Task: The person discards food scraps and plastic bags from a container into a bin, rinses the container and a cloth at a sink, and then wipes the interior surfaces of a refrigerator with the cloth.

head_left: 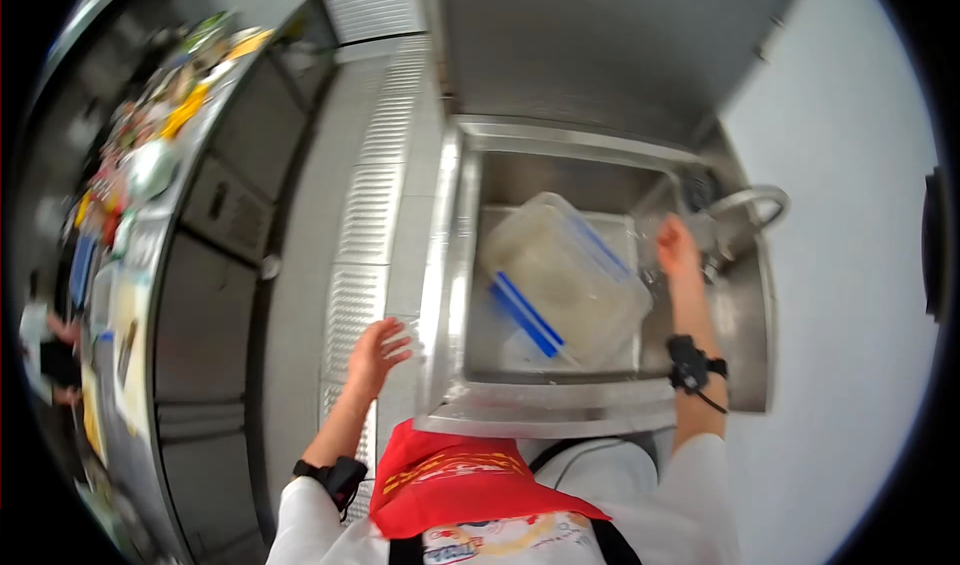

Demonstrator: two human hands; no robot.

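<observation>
I stand at a steel sink (450,265). A clear plastic container with blue clips (565,280) lies tilted in the basin. My right hand (678,250) reaches into the far right of the basin and grips the edge of a clear lid or small clear container (660,215), just below the curved faucet (750,203). My left hand (378,353) hangs in the air left of the sink's front corner, fingers spread, holding nothing. Both wrists carry black bands.
A long steel counter (215,145) runs along the left, crowded with several colourful items. A ribbed floor grate (365,235) lies between the counter and the sink. Another person stands at the far left edge (45,350). A white wall is on the right.
</observation>
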